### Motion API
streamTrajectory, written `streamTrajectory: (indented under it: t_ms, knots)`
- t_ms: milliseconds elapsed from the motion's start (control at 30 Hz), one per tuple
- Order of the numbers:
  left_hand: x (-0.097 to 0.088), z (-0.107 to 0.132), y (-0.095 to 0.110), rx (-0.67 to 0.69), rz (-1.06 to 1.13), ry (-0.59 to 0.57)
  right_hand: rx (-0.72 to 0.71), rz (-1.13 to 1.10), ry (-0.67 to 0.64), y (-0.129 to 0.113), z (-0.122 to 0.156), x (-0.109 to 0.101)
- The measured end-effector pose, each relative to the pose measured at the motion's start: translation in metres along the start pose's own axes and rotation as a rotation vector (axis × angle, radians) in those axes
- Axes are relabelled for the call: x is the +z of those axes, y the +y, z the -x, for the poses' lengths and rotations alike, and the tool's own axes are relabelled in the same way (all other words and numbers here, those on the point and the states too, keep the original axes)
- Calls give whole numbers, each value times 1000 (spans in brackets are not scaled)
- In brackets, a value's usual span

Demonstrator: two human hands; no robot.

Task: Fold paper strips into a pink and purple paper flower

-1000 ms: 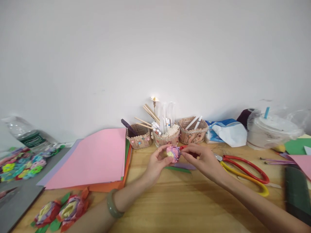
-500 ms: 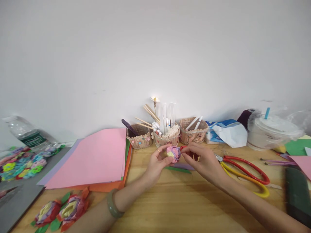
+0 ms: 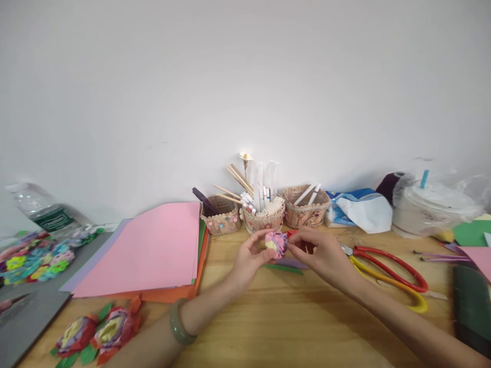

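Note:
A small paper flower (image 3: 275, 243) in pink, purple and pale yellow is held above the wooden table. My left hand (image 3: 251, 255) pinches its left side between thumb and fingers. On the flower's right edge, the thumb and fingertips of my right hand (image 3: 316, 253) close on the purple paper. Red paper (image 3: 291, 233) shows just behind my right fingertips; whether they touch it I cannot tell. Beneath the hands lie a green paper strip (image 3: 284, 268) and a purple piece, partly covered. Two layered paper flowers (image 3: 114, 329) with green leaves rest at the lower left.
Pink paper sheets (image 3: 153, 245) lie stacked at left, near a plastic bottle (image 3: 49, 212) and colourful trinkets (image 3: 42, 258). Along the wall stand decorated baskets (image 3: 222, 223) of pens and sticks, a tissue pack (image 3: 356, 207) and a lidded cup (image 3: 433, 207). Scissors (image 3: 395, 268) lie at right.
Both hands keep their grip on the paper flower, which appears turned very slightly. The whole view has shifted a few pixels.

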State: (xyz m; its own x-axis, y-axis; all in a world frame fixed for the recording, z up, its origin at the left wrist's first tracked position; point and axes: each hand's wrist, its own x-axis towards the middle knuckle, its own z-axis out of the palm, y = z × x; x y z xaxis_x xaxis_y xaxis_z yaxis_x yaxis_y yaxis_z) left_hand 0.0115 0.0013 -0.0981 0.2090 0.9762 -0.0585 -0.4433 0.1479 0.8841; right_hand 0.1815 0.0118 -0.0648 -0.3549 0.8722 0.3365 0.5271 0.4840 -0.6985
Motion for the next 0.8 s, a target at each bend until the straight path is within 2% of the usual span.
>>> streamTrajectory:
  t_ms: [167,333,567,800]
  knots:
    - [0,0,0,9,-8,-9,-114,72,48,0,4,3]
    - [-1,-1,-1,-7,-4,-7,-49,-57,-30,-2,0,0]
    - [-1,-1,0,-33,-16,-15,23,-79,-59,-2,-1,0]
    - [-1,-1,0,-39,-9,-19,-28,-18,-26,1,-1,1]
